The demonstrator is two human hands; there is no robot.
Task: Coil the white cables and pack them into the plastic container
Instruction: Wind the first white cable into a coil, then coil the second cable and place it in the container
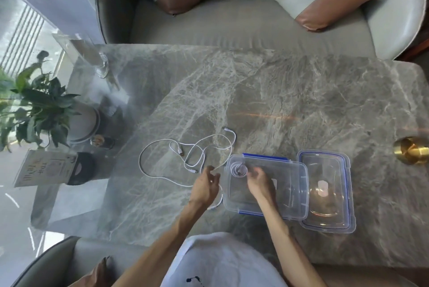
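A clear plastic container (287, 196) with blue clips stands on the marble table in front of me. One coiled white cable (237, 170) lies in its far left corner. My right hand (258, 183) hovers inside the container just right of that coil, fingers loosely apart and holding nothing. Loose white cables (162, 147) sprawl in loops on the table to the left of the container. My left hand (205, 185) rests at the container's left side with thumb and fingers pinched on a strand of a loose cable, which runs on beneath the palm.
The container's clear lid (329, 221) lies flat right of it. A gold round object (411, 151) sits at the right table edge. At the left are a potted plant (41, 105), a glass vase (102, 66), a small jar (99, 141) and a card (44, 167). A sofa lies beyond the table.
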